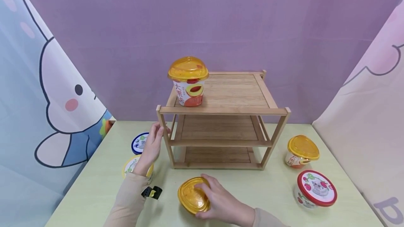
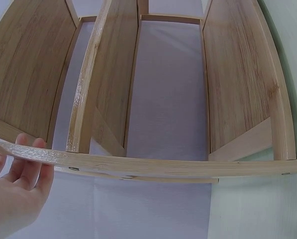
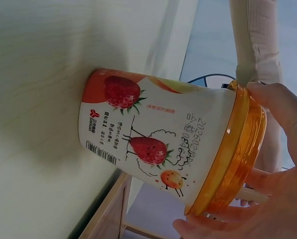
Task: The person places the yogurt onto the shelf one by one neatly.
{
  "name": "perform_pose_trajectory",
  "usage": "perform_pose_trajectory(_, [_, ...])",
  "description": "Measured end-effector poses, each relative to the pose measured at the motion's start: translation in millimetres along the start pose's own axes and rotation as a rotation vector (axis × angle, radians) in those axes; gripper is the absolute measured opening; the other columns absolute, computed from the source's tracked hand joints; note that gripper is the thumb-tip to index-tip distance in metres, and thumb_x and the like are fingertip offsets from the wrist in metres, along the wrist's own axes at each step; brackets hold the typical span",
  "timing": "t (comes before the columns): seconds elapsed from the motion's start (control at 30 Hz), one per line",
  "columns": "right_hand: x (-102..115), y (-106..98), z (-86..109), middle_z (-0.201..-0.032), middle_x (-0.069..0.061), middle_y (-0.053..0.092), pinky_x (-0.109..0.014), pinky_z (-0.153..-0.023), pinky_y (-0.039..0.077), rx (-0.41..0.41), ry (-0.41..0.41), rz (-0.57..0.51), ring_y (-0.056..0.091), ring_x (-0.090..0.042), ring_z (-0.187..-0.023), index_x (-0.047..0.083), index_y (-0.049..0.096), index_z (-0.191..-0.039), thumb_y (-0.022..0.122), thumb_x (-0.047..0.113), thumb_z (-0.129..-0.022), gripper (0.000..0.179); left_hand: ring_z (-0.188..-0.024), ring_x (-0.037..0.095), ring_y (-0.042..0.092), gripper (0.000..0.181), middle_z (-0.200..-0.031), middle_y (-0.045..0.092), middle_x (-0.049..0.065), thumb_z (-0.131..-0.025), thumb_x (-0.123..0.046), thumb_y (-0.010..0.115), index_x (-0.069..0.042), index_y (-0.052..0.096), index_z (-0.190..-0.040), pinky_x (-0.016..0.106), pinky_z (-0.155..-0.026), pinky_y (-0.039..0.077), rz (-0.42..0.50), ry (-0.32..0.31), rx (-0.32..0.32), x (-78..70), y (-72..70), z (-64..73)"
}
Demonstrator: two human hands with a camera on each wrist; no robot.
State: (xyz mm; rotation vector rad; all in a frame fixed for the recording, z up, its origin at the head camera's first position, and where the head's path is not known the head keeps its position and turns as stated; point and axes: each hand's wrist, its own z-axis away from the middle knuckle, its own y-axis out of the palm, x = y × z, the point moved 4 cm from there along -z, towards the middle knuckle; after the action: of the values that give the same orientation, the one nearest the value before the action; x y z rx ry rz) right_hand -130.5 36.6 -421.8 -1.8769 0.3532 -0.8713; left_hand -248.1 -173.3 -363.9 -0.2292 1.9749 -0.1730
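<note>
My right hand [image 1: 222, 202] grips a yogurt cup [image 3: 148, 129] by its domed orange lid [image 1: 190, 195], in front of the shelf. In the right wrist view the cup's white side shows printed strawberries, and its base is at or just above the table; I cannot tell which. My left hand [image 1: 151, 150] holds the left front post [image 2: 178, 167] of a three-tier wooden shelf [image 1: 236, 90], with its fingers curled round the wood. Another orange-lidded yogurt cup [image 1: 189, 83] stands upright on the top tier, at the front left.
Right of the shelf stand an orange-lidded cup [image 1: 301, 151] and a red-lidded tub [image 1: 315, 188]. Behind my left forearm are a blue-lidded tub [image 1: 139, 143] and a yellow-lidded tub [image 1: 130, 165], both partly hidden. A purple cloth [image 1: 221, 23] hangs behind the pale table [image 1: 252, 188].
</note>
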Motion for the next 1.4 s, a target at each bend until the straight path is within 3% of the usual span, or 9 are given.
perform_pose_trajectory(0.23, [-11.4, -1.8, -5.1, -0.133, -0.023, 0.031, -0.041, -0.084, 0.044, 0.050, 0.046, -0.060, 0.038, -0.036, -0.118, 0.014, 0.046, -0.117, 0.071, 0.035, -0.068, 0.059, -0.093, 0.032, 0.051, 0.026, -0.094, 0.054, 0.019, -0.097, -0.008, 0.030, 0.008, 0.038, -0.116, 0.024, -0.082, 0.038, 0.005, 0.026, -0.010, -0.2, -0.6, 0.2])
perform_pose_trajectory(0.63, [-28.4, -10.2, -12.0, -0.139, -0.021, 0.023, -0.043, -0.087, 0.042, 0.108, 0.077, -0.152, 0.040, -0.038, -0.116, 0.012, 0.045, -0.120, 0.073, 0.024, -0.066, 0.062, -0.094, 0.032, 0.051, 0.026, -0.095, 0.053, 0.020, -0.097, -0.009, 0.029, 0.007, 0.038, -0.116, 0.029, -0.085, 0.038, 0.003, 0.001, -0.005, -7.2, 0.4, 1.0])
perform_pose_trajectory(0.83, [-33.1, -13.4, -13.6, -0.139, -0.022, 0.022, -0.047, -0.090, 0.038, 0.126, 0.091, -0.173, 0.035, -0.039, -0.120, 0.011, 0.045, -0.120, 0.074, 0.023, -0.067, 0.062, -0.094, 0.029, 0.051, 0.026, -0.095, 0.054, 0.016, -0.097, -0.011, 0.029, 0.005, 0.038, -0.117, 0.029, -0.085, 0.037, 0.000, 0.006, -0.007, 0.9, -0.8, -0.3])
perform_pose_trajectory(0.93, [-33.4, -13.1, -12.9, -0.138, -0.023, 0.022, -0.048, -0.090, 0.038, 0.106, 0.107, -0.175, 0.034, -0.041, -0.120, 0.012, 0.045, -0.120, 0.074, 0.028, -0.067, 0.062, -0.094, 0.029, 0.051, 0.028, -0.095, 0.055, 0.016, -0.097, -0.012, 0.029, 0.006, 0.038, -0.116, 0.030, -0.085, 0.037, 0.005, 0.006, -0.010, 0.9, -0.5, -0.1])
perform_pose_trajectory(1.13, [-29.5, -7.1, -6.8, -0.136, -0.024, 0.025, -0.052, -0.087, 0.039, -0.008, 0.157, -0.158, 0.034, -0.043, -0.119, 0.013, 0.044, -0.120, 0.075, 0.039, -0.065, 0.068, -0.095, 0.029, 0.051, 0.030, -0.095, 0.054, 0.014, -0.098, -0.015, 0.030, 0.007, 0.038, -0.116, 0.033, -0.086, 0.037, 0.006, 0.004, -0.010, 1.9, 0.0, 0.5])
perform_pose_trajectory(1.27, [-27.2, -2.3, -3.4, -0.136, -0.025, 0.025, -0.052, -0.086, 0.039, -0.077, 0.183, -0.135, 0.033, -0.043, -0.119, 0.011, 0.045, -0.119, 0.075, 0.038, -0.064, 0.068, -0.095, 0.029, 0.051, 0.031, -0.094, 0.054, 0.013, -0.098, -0.017, 0.030, 0.007, 0.038, -0.115, 0.034, -0.087, 0.036, 0.006, 0.008, -0.009, 2.3, 0.2, 0.3])
perform_pose_trajectory(1.4, [-27.0, 0.6, -1.6, -0.136, -0.026, 0.025, -0.052, -0.088, 0.038, -0.093, 0.208, -0.135, 0.033, -0.043, -0.119, 0.010, 0.047, -0.117, 0.075, 0.036, -0.066, 0.064, -0.095, 0.027, 0.051, 0.029, -0.095, 0.053, 0.015, -0.098, -0.017, 0.030, 0.005, 0.038, -0.114, 0.032, -0.087, 0.036, 0.011, 0.002, -0.012, 1.7, 0.8, 0.5])
